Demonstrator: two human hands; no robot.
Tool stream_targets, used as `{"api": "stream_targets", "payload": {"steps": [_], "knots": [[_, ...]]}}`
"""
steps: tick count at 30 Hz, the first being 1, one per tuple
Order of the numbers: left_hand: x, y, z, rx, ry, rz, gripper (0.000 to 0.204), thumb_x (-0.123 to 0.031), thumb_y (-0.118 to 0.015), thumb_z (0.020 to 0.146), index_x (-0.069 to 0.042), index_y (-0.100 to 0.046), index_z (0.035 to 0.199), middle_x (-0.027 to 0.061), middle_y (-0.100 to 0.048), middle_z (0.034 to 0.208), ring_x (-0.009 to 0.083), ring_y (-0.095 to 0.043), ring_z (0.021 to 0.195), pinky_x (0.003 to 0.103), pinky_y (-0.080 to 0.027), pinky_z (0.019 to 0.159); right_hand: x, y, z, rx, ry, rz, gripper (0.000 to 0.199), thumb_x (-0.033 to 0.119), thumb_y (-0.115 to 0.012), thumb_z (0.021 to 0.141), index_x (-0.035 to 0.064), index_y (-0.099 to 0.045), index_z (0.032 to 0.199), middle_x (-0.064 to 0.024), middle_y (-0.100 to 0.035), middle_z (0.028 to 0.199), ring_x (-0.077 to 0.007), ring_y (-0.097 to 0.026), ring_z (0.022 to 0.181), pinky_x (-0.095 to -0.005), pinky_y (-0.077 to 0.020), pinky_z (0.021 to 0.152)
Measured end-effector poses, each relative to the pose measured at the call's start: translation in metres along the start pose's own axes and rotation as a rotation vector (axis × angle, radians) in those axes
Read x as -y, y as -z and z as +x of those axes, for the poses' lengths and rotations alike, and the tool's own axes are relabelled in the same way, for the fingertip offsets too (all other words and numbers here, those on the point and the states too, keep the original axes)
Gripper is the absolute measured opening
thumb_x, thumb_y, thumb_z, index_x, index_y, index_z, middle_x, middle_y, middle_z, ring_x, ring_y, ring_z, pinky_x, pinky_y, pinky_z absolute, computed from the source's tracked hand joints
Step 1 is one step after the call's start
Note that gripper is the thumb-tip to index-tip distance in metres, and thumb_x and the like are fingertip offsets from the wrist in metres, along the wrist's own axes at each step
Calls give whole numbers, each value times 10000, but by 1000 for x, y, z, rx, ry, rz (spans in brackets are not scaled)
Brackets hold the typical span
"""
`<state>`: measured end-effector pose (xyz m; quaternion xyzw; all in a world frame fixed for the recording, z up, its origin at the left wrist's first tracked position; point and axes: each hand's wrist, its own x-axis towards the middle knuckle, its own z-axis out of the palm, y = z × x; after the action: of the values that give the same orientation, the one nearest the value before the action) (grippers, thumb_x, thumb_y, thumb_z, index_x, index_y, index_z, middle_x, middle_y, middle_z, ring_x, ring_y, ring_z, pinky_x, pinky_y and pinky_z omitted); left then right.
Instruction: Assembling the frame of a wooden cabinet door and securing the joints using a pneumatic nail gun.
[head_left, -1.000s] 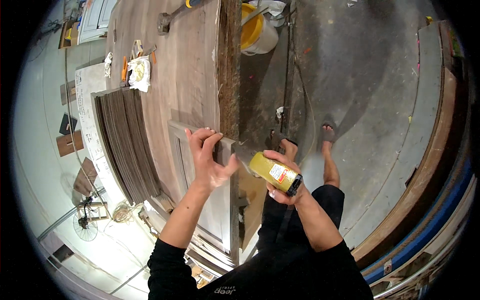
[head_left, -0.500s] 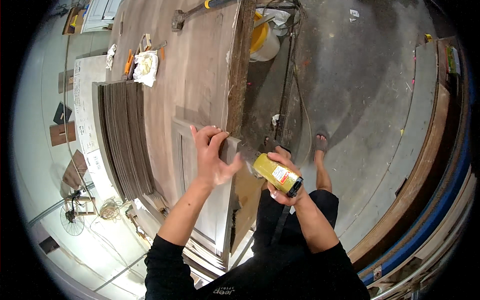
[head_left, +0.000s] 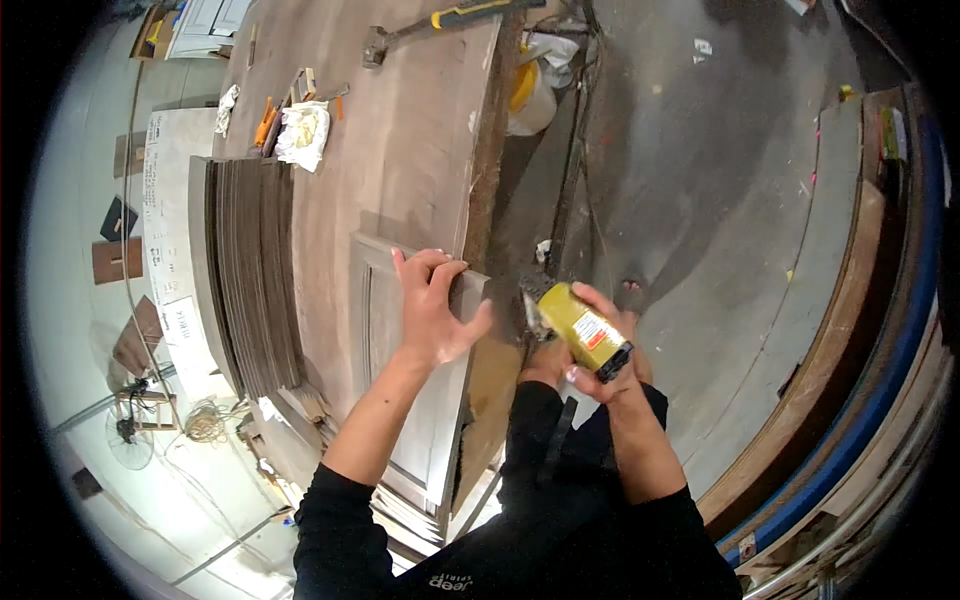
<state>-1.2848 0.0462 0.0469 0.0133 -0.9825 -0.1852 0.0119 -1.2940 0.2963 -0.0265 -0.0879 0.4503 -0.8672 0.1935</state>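
Observation:
My left hand [head_left: 432,305] lies flat on the top corner of a grey-brown panelled cabinet door [head_left: 400,400] that rests on the wooden workbench [head_left: 400,150], fingers spread over its edge. My right hand [head_left: 600,350] grips a yellow power tool [head_left: 580,325] with a red and white label, held just right of the door's edge, its head pointing toward the door. Both forearms wear black sleeves.
A stack of thin dark boards [head_left: 250,270] lies left of the door. A hammer with a yellow grip [head_left: 440,22], a white rag [head_left: 303,132] and small tools sit at the bench's far end. A yellow bucket [head_left: 528,95] stands on the concrete floor [head_left: 720,180] to the right.
The view has shifted so the bench sits lower in the picture. My left hand stays on the door's corner, and the yellow tool stays close to the door's edge.

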Motion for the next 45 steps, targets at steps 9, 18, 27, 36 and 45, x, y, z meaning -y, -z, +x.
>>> {"api": "stream_targets", "payload": {"steps": [9,18,27,36,45], "knots": [[-13,24,-107,-176,373,68,739,-247,-775,788,-84,-460,1436,212,-308,1558,426,-271,1444,601,-158,1194,133,-85,141,439,159,-976,849,149,-774,704,230,-428,1475,-183,-616,1196,-408,-622,1070,-430,-511,954],[-14,7,-395,-588,1481,169,646,-177,-693,878,-50,-437,1457,282,-414,1465,424,-352,1395,507,-354,1108,30,-173,260,676,190,-1862,872,67,-736,761,221,-341,1522,-199,-449,1379,-400,-582,1129,-470,-504,951],[5,4,-418,-977,1625,-519,578,-196,-642,940,22,-436,1434,263,-599,1286,341,-630,1107,387,-495,945,-40,-165,146,688,257,-1433,598,240,-713,849,78,-522,1392,-203,-625,1232,-410,-565,1166,-517,-438,1001],[112,26,-335,-889,1363,-454,649,-326,-701,859,17,-507,1376,334,-589,1245,453,-567,1191,481,-451,1005,27,-75,111,194,-65,-1265,479,157,-712,873,13,-607,1317,-172,-610,1088,-290,-632,991,-378,-515,881],[188,70,-302,-444,1303,75,712,-440,-697,847,-101,-476,1433,232,-533,1378,428,-456,1302,536,-330,1104,7,-79,66,61,-68,-1167,429,114,-723,874,42,-637,1288,-123,-634,1102,-201,-643,943,-317,-528,830]]}}
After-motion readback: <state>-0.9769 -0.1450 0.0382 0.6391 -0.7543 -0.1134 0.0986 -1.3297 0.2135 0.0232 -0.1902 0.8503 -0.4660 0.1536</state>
